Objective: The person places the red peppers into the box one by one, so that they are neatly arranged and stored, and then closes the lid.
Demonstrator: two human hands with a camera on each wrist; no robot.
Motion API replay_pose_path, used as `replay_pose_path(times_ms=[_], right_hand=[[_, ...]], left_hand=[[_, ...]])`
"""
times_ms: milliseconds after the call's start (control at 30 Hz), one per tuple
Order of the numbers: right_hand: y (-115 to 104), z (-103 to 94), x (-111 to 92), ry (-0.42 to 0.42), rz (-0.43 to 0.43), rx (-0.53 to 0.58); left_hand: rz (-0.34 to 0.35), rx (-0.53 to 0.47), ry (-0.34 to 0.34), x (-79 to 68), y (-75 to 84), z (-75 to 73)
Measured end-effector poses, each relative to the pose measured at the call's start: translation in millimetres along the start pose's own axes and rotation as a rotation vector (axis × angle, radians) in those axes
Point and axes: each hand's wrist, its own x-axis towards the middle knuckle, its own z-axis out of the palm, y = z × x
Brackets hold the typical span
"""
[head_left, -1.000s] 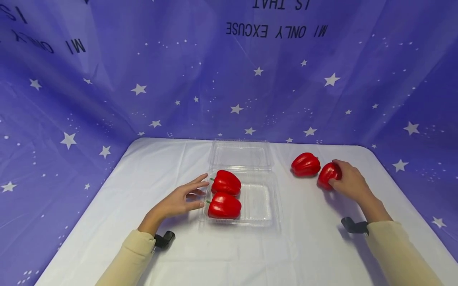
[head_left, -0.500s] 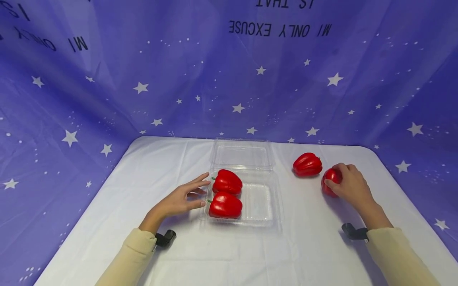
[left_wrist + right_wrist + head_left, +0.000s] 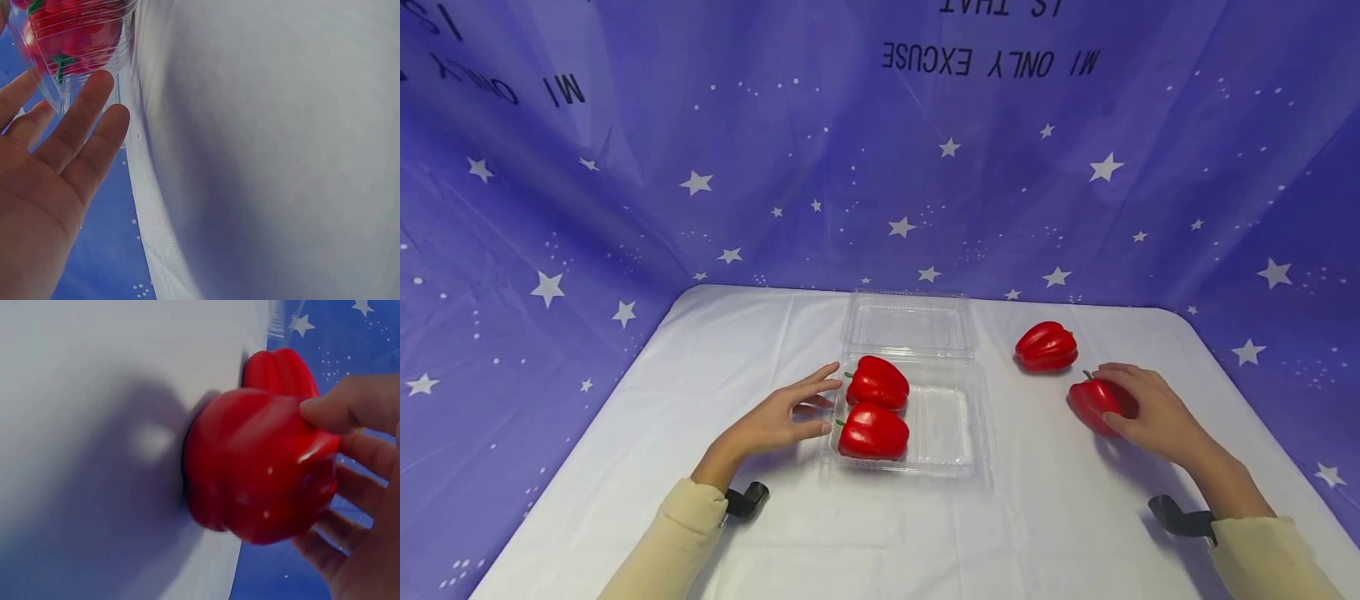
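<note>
On the right of the table, my right hand (image 3: 1157, 414) grips a red bell pepper (image 3: 1096, 406), thumb on the near side and fingers round the far side. Its green stem points away from me in the head view. The right wrist view shows this bell pepper (image 3: 259, 465) large, close to the white cloth. My left hand (image 3: 780, 418) holds nothing; its fingers are spread at the left wall of a clear plastic clamshell box (image 3: 943, 425). Inside the box's left half lie two more red peppers, a rear pepper (image 3: 877, 383) and a front pepper (image 3: 872, 432), stems to the left.
Another red pepper (image 3: 1047, 347) lies on the cloth behind my right hand. The box's clear lid (image 3: 910, 325) lies folded back toward the rear edge. A white cloth (image 3: 865, 542) covers the table, and a purple star-printed curtain (image 3: 820, 167) stands around it.
My right hand has drawn its pepper a little toward me, away from the rear pepper, and turned it so the stem now shows. The left hand has stayed in place.
</note>
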Motion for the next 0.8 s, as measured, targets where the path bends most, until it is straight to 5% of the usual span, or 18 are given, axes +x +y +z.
replay_pose_path(times_ms=[467, 800], right_hand=[[2.6, 1.7, -15.1, 0.086, -0.210, -0.032], [7.5, 0.7, -17.8, 0.086, -0.245, -0.048]], left_hand=[[0.010, 0.012, 0.005, 1.8, 0.7, 0.4], [0.020, 0.013, 0.002, 1.9, -0.7, 0.2]])
